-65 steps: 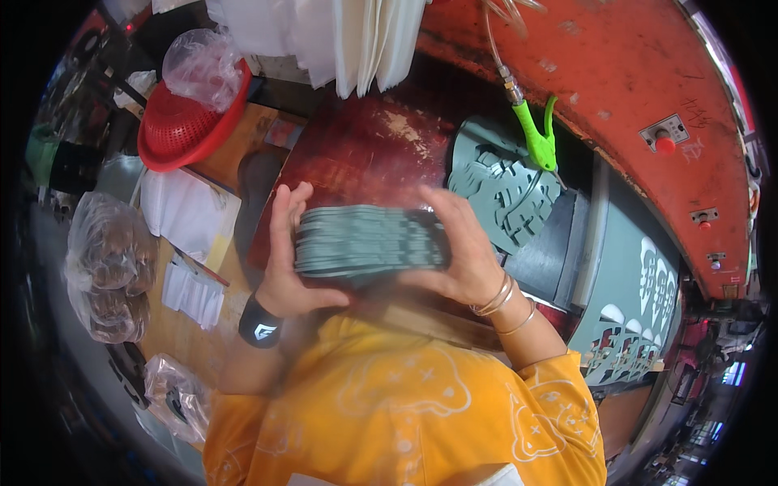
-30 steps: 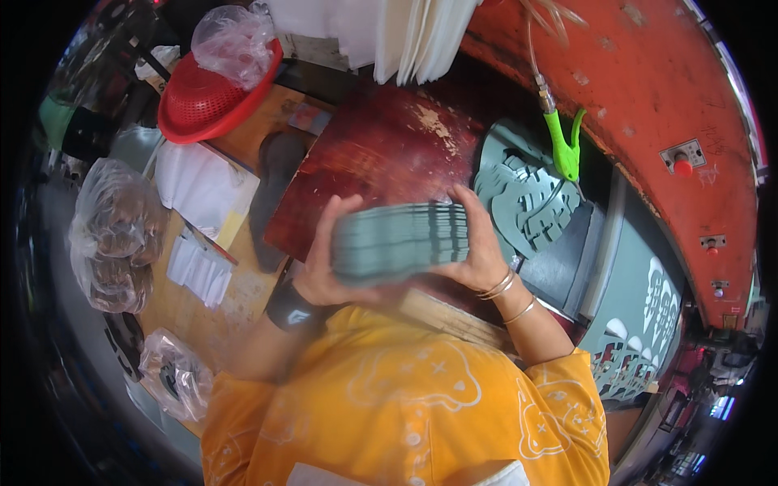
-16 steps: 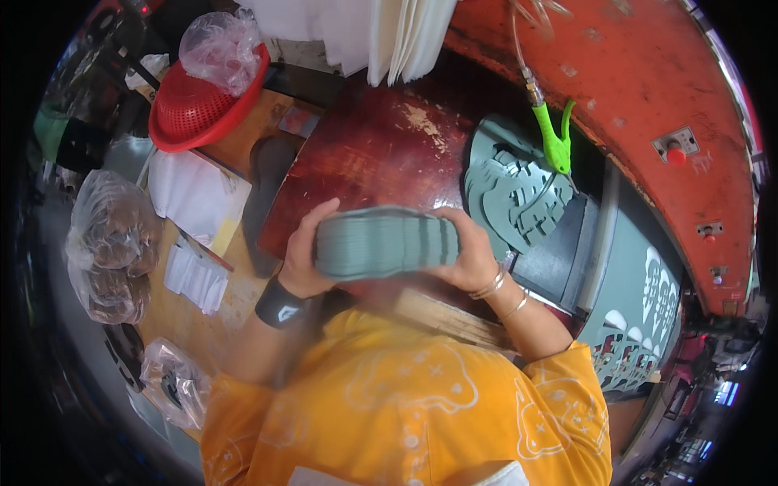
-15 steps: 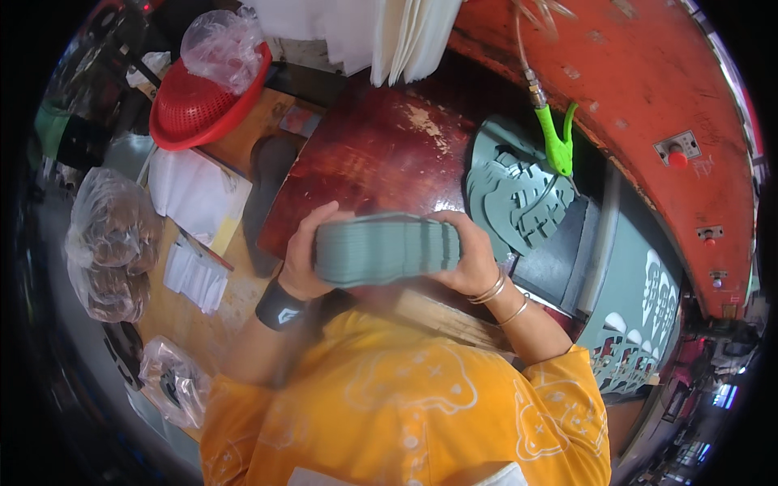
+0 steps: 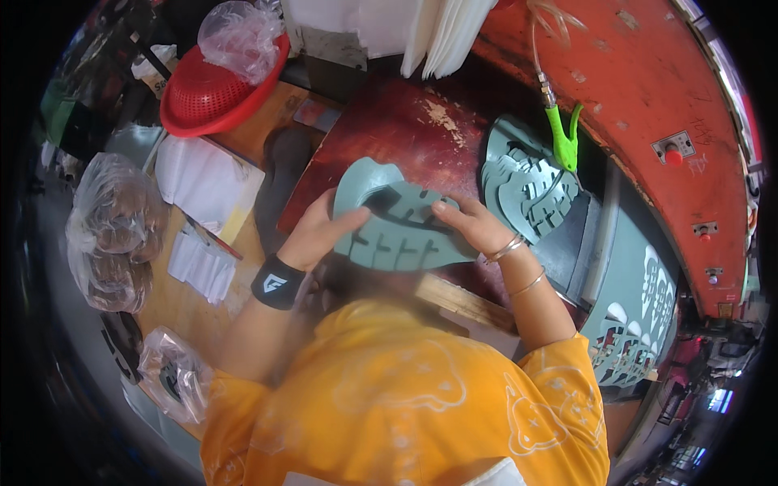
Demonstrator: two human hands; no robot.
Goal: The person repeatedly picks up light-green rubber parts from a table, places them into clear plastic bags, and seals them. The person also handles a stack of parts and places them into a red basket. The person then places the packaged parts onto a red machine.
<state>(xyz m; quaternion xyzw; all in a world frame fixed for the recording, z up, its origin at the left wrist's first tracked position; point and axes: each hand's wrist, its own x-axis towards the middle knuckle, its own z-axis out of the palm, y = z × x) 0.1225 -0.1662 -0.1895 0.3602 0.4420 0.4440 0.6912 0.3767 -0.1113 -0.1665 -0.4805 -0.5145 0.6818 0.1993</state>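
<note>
Between my hands is a stack of grey-green cut-out sole pieces (image 5: 397,245), held above the dark red table (image 5: 356,134) with its slotted top face showing. My left hand (image 5: 320,229) grips the stack's left end, thumb on top. At the other end my right hand (image 5: 474,225) closes on it, thumb on the upper face; the fingers beneath are hidden. More pieces of the same kind lie in a loose pile (image 5: 527,182) to the right, below a bright green air gun (image 5: 562,142) hanging from a hose.
An orange-red machine beam (image 5: 632,97) with buttons spans the right side. Beside it lies a punched grey-green sheet (image 5: 628,259). Leftward are a red basket (image 5: 203,97), papers (image 5: 203,182) and clear plastic bags (image 5: 117,235). White sheets (image 5: 442,36) hang at the far edge.
The stack has turned in my hands from its layered edge to its flat slotted face. My thumbs now lie over the top. The view has shifted slightly.
</note>
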